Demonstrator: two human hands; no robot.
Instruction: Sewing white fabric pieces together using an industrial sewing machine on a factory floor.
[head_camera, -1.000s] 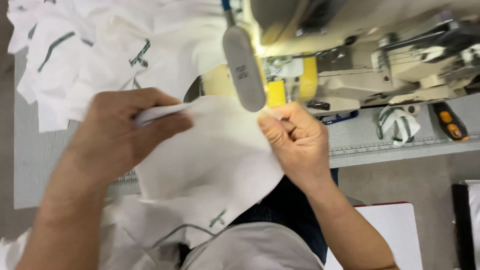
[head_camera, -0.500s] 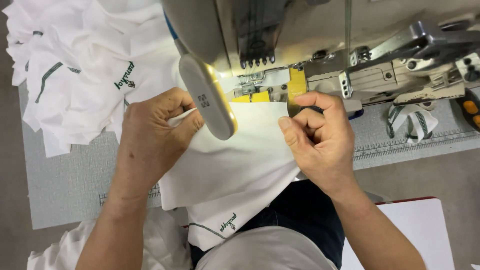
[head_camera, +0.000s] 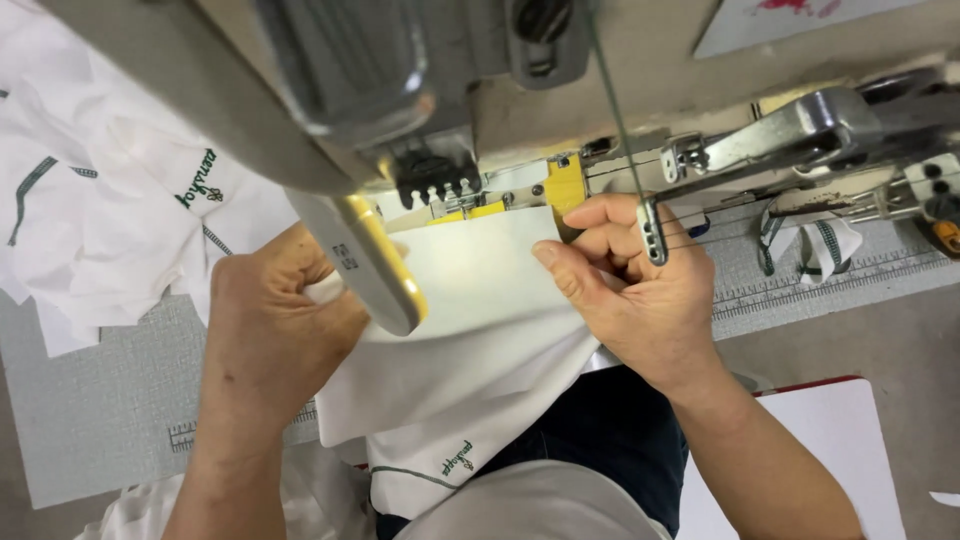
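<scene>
A white fabric piece (head_camera: 470, 320) lies on the grey sewing table (head_camera: 100, 390), its far edge up against the presser foot of the sewing machine (head_camera: 440, 190). My left hand (head_camera: 270, 340) pinches the left side of the fabric. My right hand (head_camera: 630, 290) holds its right edge, thumb flat on top, close to the machine's needle area. A lamp arm with a yellow underside (head_camera: 375, 265) hangs over the fabric and hides part of my left fingers. The fabric's near end with green stitching (head_camera: 455, 462) drapes over my lap.
A heap of white garment pieces with green trim (head_camera: 110, 210) lies at the left on the table. A folded strip of green-striped ribbon (head_camera: 815, 240) sits at the right behind a ruler scale. A white board (head_camera: 830, 440) stands at lower right.
My head has moved nearer to the machine, so everything looks larger. Both hands have pushed the fabric forward until its edge sits under the machine head.
</scene>
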